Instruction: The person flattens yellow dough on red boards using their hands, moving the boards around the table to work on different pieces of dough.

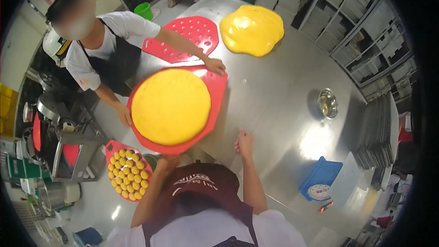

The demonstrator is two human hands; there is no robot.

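A red dough divider plate (216, 99) carries a broad, flattened round of yellow dough (171, 106). My left hand (168, 164) grips the plate's near edge from below, and its fingers are partly hidden beneath. Across from me, a co-worker's hand (215, 66) holds the far right corner. The same person's other hand (124, 115) is on the left rim. My right hand (245, 144) is loosely curled above the steel table (271, 109), apart from the plate, with nothing visible in it.
A dimpled red plate (192, 36) and a larger yellow dough mass (252, 31) lie farther back. At right are a metal bowl (328, 103), a blue dial scale (320, 180) and stacked trays (377, 137). Yellow dough balls (127, 175) cover another red plate at lower left, near machinery (73, 151).
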